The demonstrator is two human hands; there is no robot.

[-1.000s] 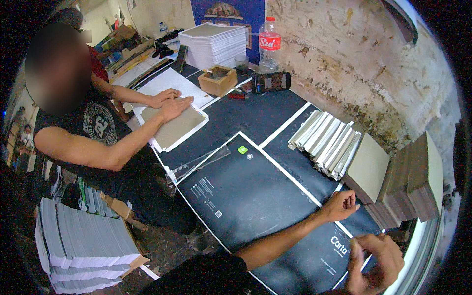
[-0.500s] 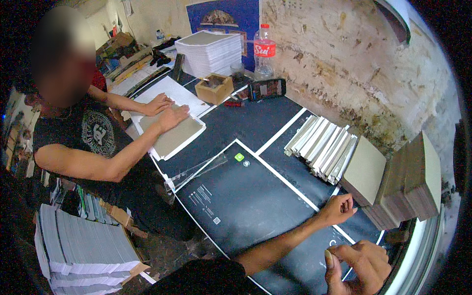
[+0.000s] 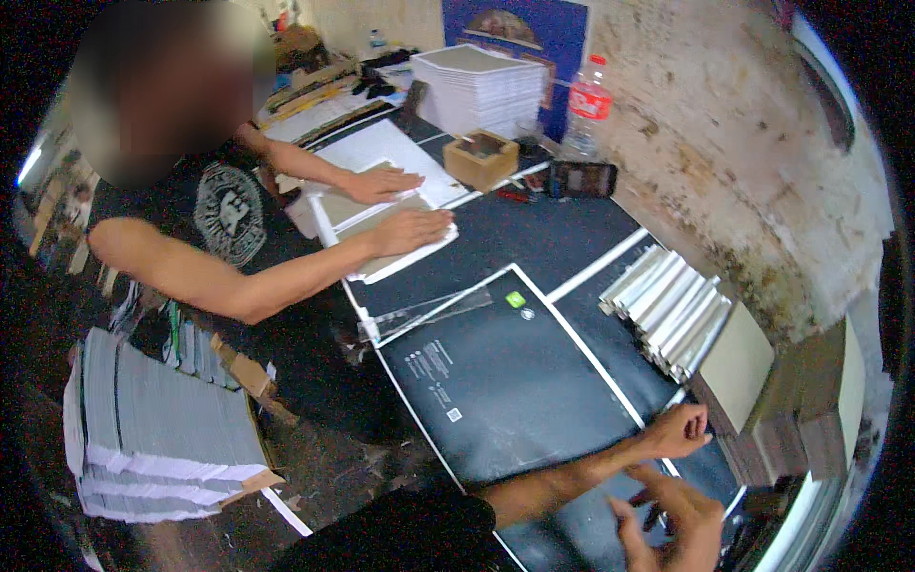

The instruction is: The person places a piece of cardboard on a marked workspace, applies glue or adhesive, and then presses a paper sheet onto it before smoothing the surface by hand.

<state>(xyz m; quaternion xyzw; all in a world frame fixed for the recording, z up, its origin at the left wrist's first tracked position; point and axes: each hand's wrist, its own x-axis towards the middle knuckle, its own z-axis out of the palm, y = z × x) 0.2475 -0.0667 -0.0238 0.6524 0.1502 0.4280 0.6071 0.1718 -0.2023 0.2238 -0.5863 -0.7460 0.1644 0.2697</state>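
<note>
My left hand (image 3: 675, 434) hovers over the right part of the dark, glossy printed sheet (image 3: 534, 391), near a stack of grey boards. Its fingers are curled in, and no object shows in them. Just nearer to me, my right hand (image 3: 679, 524) is above the same sheet, thumb and fingers apart and nothing between them; it is slightly blurred. Beyond my left hand lies a row of thin rolled or folded white-grey strips (image 3: 664, 310), leaning toward an upright grey board (image 3: 739, 367).
Across the table, a co-worker's hands (image 3: 405, 234) press flat on a grey board. Stacks of grey boards (image 3: 820, 410) stand by the wall. Farther back are a wooden box (image 3: 481, 160), a phone (image 3: 583, 178), a plastic bottle (image 3: 588, 110) and a paper stack (image 3: 486, 95). Bundled paper (image 3: 162, 419) rises at left.
The whole view has shifted, so the table sits farther right in it. My right hand has come closer to my left, and its fingers have spread. The co-worker's hands have moved apart on the board.
</note>
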